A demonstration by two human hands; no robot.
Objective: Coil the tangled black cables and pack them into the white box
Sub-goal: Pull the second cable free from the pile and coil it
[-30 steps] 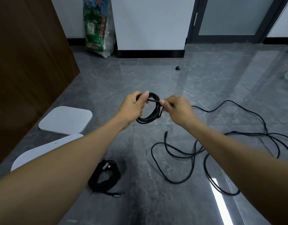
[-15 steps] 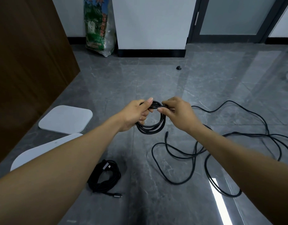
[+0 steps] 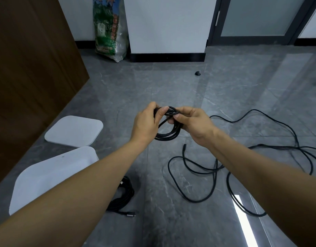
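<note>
Left hand: my left hand grips the upper left of the coiled black cable, thumb pressed over the strands and fingers curled round behind them.
Right hand: my right hand pinches the top of the same coil between thumb and fingertips, touching the strands just beside my left thumb.
Coil in hand: a small bundle of several loops, held above the floor between both hands — its lower arc hangs free below my knuckles.
Cable end: one strand runs slantwise across the inside of the coil toward my right fingers; I cannot tell where its tip lies.
Loose cable: a long black cable sprawls in wide loops on the grey floor below and to the right of my right forearm, one plug end pointing up near my right wrist.
Finished bundle: another coiled cable lies on the floor under my left forearm, partly hidden by it, its metal plug sticking out to the right.
White box: the white box sits on the floor at lower left — near the finished bundle, apart from it.
Lid: a flat white lid lies just beyond the box, beside the brown wooden panel.
Background: a printed green sack leans against the white wall.
</note>
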